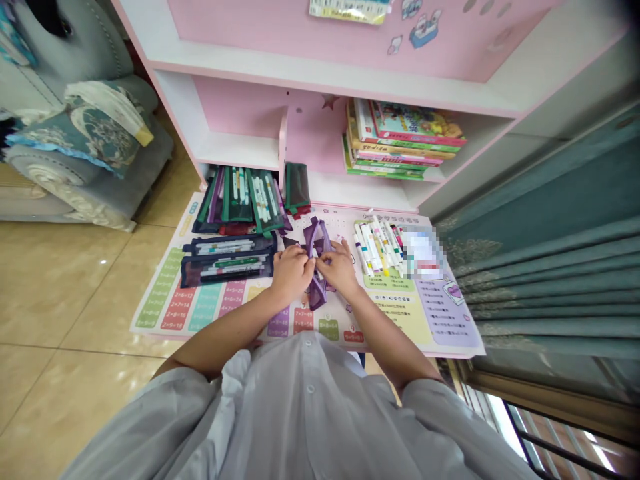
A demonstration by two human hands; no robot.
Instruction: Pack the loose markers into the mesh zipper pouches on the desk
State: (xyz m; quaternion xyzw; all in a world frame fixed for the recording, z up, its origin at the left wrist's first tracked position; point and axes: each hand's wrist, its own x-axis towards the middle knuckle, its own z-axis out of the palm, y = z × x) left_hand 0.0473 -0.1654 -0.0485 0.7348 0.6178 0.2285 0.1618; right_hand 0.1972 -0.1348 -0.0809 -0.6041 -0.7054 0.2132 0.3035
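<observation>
A purple mesh pencil pouch [318, 297] lies lengthwise on the printed desk mat, its top edge spread apart. My left hand [293, 272] grips the pouch's left edge with bent fingers. On the opposite edge, my right hand [338, 267] pinches near the middle, its thumb and fingertips close to the left thumb. Whether anything small sits between the fingertips is hidden. To the right lies a loose pile of white markers [377, 247] with coloured bands. Left of my hands are two dark blue mesh pouches [227, 260] with pens inside.
Several filled green and purple mesh pouches [240, 200] overlap at the back left. A dark green pouch [297, 185] leans by the shelf divider. Stacked books [400, 143] fill part of the pink shelf. A blurred pack [424, 253] lies right of the markers, near a teal curtain [550, 253].
</observation>
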